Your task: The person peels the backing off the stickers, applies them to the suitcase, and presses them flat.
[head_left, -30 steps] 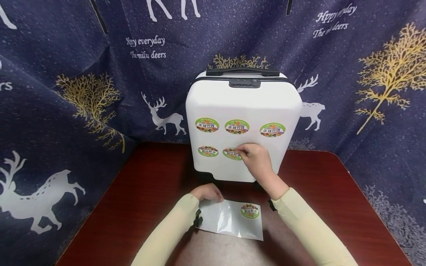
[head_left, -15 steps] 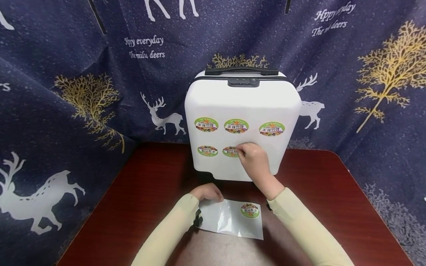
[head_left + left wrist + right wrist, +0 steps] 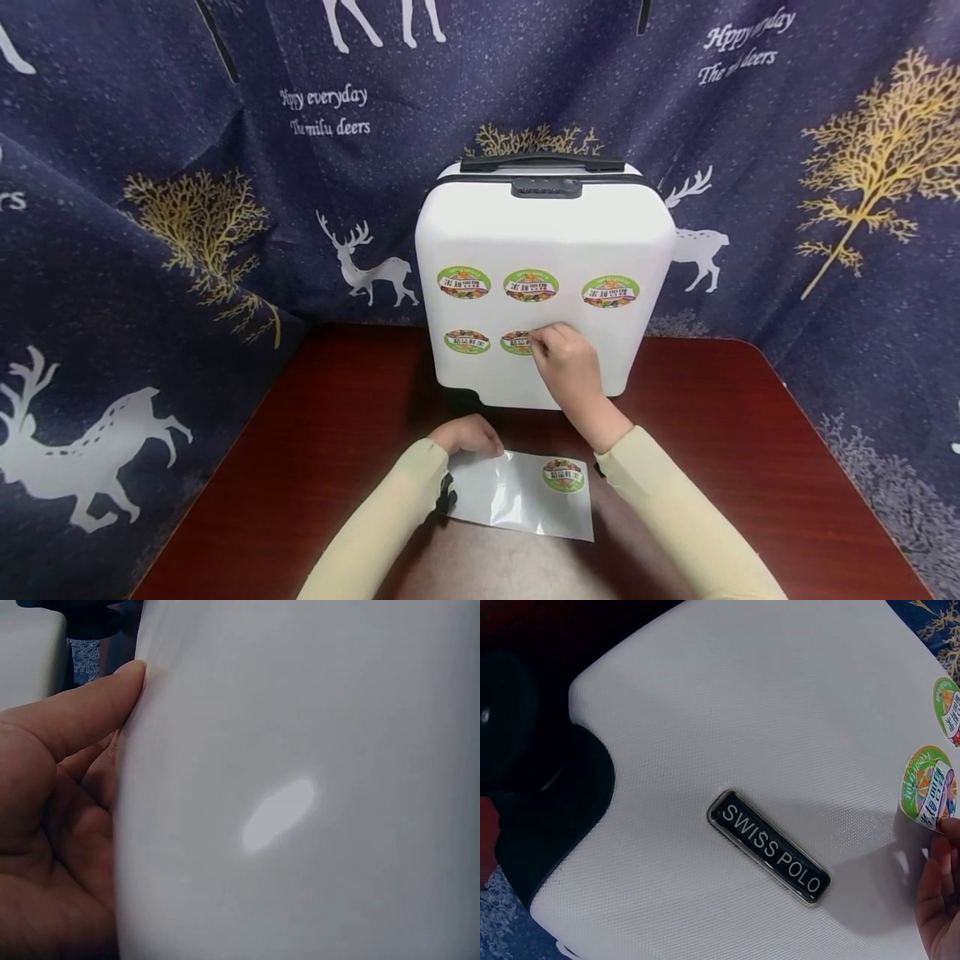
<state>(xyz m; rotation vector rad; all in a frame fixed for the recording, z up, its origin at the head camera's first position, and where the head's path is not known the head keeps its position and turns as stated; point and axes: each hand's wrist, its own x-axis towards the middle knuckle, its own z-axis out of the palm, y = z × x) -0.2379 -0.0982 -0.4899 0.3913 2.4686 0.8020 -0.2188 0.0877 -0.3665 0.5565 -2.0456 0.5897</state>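
Note:
A white suitcase (image 3: pixel 542 225) stands upright on the table, with oval green fruit stickers on its front. My right hand (image 3: pixel 572 360) is at the middle sticker (image 3: pixel 515 342) of the lower row and covers its right part. In the right wrist view, finger and thumb pinch the edge of that sticker (image 3: pixel 928 784), which lies near the suitcase surface. Down on the table, my left hand (image 3: pixel 468 434) holds the glossy backing sheet (image 3: pixel 517 500) by its upper left edge. One sticker (image 3: pixel 563 476) is on that sheet. The left wrist view shows the thumb on the sheet's edge (image 3: pixel 285 735).
Three stickers (image 3: pixel 531 286) form the suitcase's upper row, and another sticker (image 3: pixel 467 342) sits at lower left. A "SWISS POLO" badge (image 3: pixel 769 847) shows in the right wrist view. A patterned blue curtain (image 3: pixel 375 183) hangs behind the dark red table (image 3: pixel 720 417).
My right forearm has swung slightly left, while the fingers remain at the lower middle sticker. The left hand and the sheet have stayed in place.

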